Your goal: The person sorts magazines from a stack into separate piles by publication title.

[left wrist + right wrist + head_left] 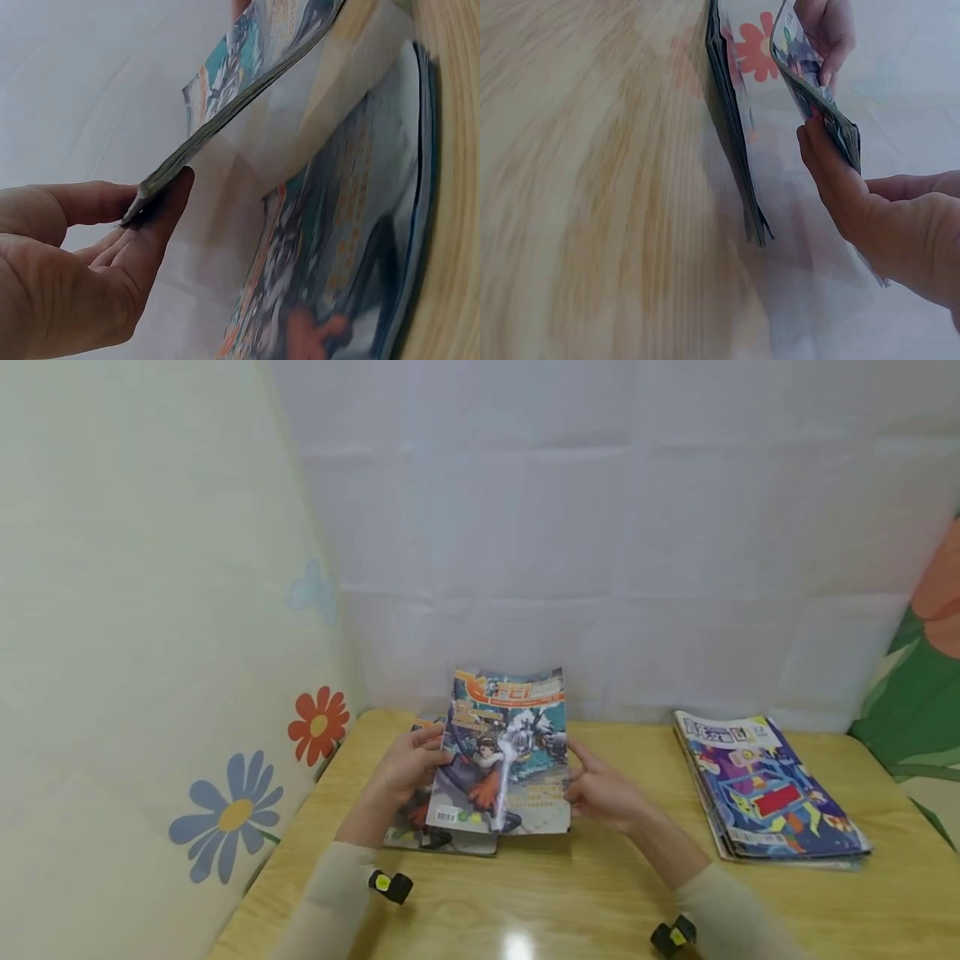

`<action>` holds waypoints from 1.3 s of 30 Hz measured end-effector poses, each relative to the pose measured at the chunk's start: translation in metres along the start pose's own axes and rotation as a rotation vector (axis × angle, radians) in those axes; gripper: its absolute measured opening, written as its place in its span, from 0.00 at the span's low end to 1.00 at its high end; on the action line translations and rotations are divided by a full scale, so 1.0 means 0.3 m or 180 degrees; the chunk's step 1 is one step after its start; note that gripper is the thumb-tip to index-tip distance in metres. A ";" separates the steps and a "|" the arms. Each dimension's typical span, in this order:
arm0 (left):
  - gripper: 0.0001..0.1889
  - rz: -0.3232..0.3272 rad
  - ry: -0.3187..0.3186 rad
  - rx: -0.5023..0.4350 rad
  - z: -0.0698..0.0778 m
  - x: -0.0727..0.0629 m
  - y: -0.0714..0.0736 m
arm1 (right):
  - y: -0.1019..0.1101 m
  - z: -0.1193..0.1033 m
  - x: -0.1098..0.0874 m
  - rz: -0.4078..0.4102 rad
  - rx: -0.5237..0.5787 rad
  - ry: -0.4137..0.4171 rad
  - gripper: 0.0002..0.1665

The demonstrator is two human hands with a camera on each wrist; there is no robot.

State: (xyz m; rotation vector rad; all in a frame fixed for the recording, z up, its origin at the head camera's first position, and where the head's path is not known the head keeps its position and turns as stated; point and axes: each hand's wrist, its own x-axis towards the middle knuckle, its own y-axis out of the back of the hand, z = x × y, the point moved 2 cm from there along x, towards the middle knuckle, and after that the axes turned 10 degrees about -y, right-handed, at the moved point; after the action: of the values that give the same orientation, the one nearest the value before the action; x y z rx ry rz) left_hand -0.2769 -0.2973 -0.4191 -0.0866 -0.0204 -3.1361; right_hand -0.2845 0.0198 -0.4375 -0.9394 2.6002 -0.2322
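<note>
A magazine with an orange title and a comic-style cover is held up, tilted, above the table. Its left edge is pinched between the thumb and fingers of my left hand. At the right edge, my right hand grips it, with fingers under the back cover in the right wrist view. Below lies another magazine or small pile with a similar cover, flat on the table and apart from the raised one. In the head view the raised magazine hides most of it.
A stack of magazines with a purple-blue top cover lies at the table's right side. The wooden table meets a white cloth wall behind. A flower-decorated wall stands along the left.
</note>
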 end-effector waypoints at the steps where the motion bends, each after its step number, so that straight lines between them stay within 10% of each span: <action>1: 0.34 0.0000 -0.0002 0.0045 -0.001 -0.008 0.021 | -0.017 0.007 0.013 0.0002 0.0052 -0.0020 0.59; 16: 0.31 -0.0097 0.0420 0.1015 -0.047 -0.062 0.287 | -0.238 0.108 0.197 0.0062 0.0905 -0.0331 0.58; 29: 0.29 0.0182 0.0458 0.1509 -0.124 -0.057 0.295 | -0.278 0.173 0.255 0.0242 0.0939 -0.0467 0.55; 39: 0.28 0.0177 0.0331 0.1987 -0.126 -0.067 0.292 | -0.232 0.180 0.218 -0.0022 0.0528 -0.0503 0.34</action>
State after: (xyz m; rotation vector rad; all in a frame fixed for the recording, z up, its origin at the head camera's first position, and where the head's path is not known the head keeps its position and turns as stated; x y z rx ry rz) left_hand -0.2585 -0.3854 -0.4570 0.0780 -0.9575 -2.9107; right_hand -0.2694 -0.0771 -0.4867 -0.8716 2.3929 -0.3547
